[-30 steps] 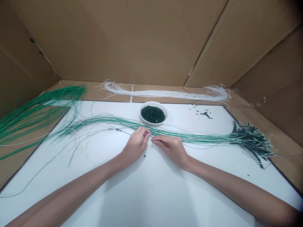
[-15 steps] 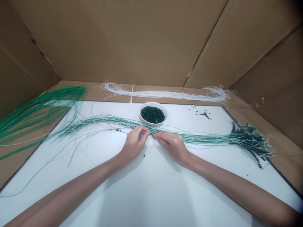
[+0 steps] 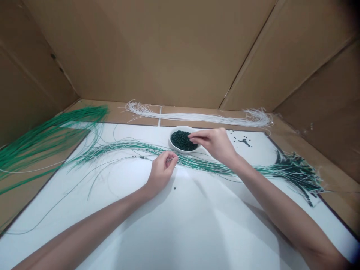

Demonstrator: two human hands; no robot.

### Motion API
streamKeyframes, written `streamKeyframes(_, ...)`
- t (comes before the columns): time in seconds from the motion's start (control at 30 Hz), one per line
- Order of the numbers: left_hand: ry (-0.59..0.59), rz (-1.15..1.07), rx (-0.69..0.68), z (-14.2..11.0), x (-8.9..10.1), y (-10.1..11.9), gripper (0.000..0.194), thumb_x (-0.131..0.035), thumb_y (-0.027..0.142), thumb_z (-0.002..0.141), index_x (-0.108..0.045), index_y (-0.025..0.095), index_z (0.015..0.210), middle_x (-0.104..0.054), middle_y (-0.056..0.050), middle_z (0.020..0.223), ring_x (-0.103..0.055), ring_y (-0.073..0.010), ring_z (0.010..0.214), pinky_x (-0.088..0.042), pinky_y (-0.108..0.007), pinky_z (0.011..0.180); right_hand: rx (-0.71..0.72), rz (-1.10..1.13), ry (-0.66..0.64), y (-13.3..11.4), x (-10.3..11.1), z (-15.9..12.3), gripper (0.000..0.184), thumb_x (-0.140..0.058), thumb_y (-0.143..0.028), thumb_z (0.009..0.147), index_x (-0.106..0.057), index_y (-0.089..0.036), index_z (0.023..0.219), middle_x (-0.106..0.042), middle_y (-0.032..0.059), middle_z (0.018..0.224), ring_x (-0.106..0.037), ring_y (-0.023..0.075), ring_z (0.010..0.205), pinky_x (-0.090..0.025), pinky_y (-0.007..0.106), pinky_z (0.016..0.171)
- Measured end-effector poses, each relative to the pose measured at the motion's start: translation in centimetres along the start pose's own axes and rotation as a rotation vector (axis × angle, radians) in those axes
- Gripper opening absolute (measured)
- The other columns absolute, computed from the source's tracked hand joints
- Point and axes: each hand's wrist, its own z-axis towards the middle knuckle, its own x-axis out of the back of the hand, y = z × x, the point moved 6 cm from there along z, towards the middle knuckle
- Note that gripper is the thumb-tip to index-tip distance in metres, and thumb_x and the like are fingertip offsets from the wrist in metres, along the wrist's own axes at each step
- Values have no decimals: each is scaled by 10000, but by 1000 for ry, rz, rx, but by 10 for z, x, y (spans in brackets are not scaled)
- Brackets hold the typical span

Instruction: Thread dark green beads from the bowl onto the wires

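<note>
My left hand [image 3: 164, 168] is pinched closed on a thin green cord, with a few dark beads [image 3: 143, 157] threaded on it just left of the fingers. My right hand [image 3: 212, 142] has its fingertips pressed together over the right side of a white bowl [image 3: 184, 152], touching or just above the dark green beads [image 3: 180, 140] inside. Whatever sits between those fingertips is too small to make out. Behind the left hand, a long bundle of green and white cords [image 3: 208, 166] runs across the white board, its right end [image 3: 300, 174] thick with dark beads.
Loose green cords [image 3: 67, 125] spread at the far left. A white cord bundle [image 3: 197, 118] lies along the back, before a cardboard wall [image 3: 149, 56]. Scattered beads [image 3: 245, 142] lie right of the bowl, and a single bead [image 3: 174, 188] rests on the white board [image 3: 168, 228].
My right hand has left the spot beside my left hand and moved up and right to the bowl of beads. My left hand keeps its pinch on the cord. The view has shifted slightly.
</note>
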Motion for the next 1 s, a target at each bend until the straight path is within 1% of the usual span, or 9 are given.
streamKeyframes(0.1, 9, 8, -24, 0, 1, 1, 132, -464, 279, 776, -531, 168, 753, -511, 13, 667, -442, -93, 600, -349, -187, 555, 3, -65, -212, 5, -20, 26, 216, -561, -45, 694, -700, -152, 820, -702, 32, 724, -649, 150, 618, -505, 218, 628)
streamKeyframes(0.17, 14, 16, -32, 1, 1, 2, 134, -461, 280, 776, -533, 170, 752, -507, 14, 662, -436, -94, 595, -344, -187, 552, 1, -76, -294, 9, -31, 35, 260, -530, -22, 699, -690, -140, 868, -702, 46, 758, -642, 136, 585, -499, 204, 601)
streamKeyframes(0.37, -4, 18, -38, 1, 0, 0, 136, -450, 285, 785, -526, 174, 763, -503, 15, 652, -438, -96, 592, -343, -189, 558, 31, -198, -298, 14, -33, 34, 243, -497, -100, 743, -686, -185, 872, -698, 21, 808, -636, 145, 645, -473, 220, 654)
streamKeyframes(0.5, 13, 22, -55, 0, 0, 0, 139, -449, 283, 785, -531, 171, 769, -523, 4, 684, -453, -103, 619, -350, -196, 575, 40, -166, -265, 19, -32, 29, 241, -466, -106, 759, -674, -187, 852, -695, 18, 767, -637, 145, 695, -468, 218, 655)
streamKeyframes(0.6, 24, 31, -63, 0, 1, 2, 147, -444, 287, 793, -526, 166, 778, -528, -5, 705, -455, -107, 629, -353, -203, 581, 29, -19, -117, 14, -25, 18, 189, -487, -142, 765, -665, -166, 824, -689, 18, 711, -636, 135, 631, -482, 230, 647)
streamKeyframes(0.7, 42, 65, -101, -2, 3, 8, 134, -433, 268, 805, -520, 168, 786, -528, -6, 724, -445, -103, 626, -356, -208, 586, -17, 250, 101, 5, -15, -12, 169, -508, -217, 775, -660, -168, 829, -688, 28, 747, -639, 142, 662, -505, 242, 656)
streamKeyframes(0.73, 49, 83, -124, -3, 3, 11, 125, -431, 256, 808, -519, 170, 782, -527, -4, 728, -440, -102, 628, -355, -207, 590, -45, 346, 131, 3, -16, -24, 163, -521, -240, 770, -661, -178, 824, -687, 28, 762, -638, 145, 666, -514, 251, 657)
streamKeyframes(0.83, 69, 142, -193, -6, 4, 20, 104, -438, 227, 811, -520, 176, 772, -516, 5, 719, -427, -99, 629, -351, -204, 596, -171, 635, 47, 5, -34, -54, 182, -547, -297, 756, -651, -188, 857, -679, 38, 804, -637, 162, 694, -535, 293, 667)
streamKeyframes(1.0, 37, 204, -266, -9, 1, 25, 103, -430, 210, 824, -518, 179, 781, -516, 10, 723, -429, -95, 633, -351, -200, 608, -295, 914, 65, 19, -58, -75, 214, -537, -289, 773, -595, -179, 946, -660, 59, 904, -626, 158, 783, -518, 319, 726)
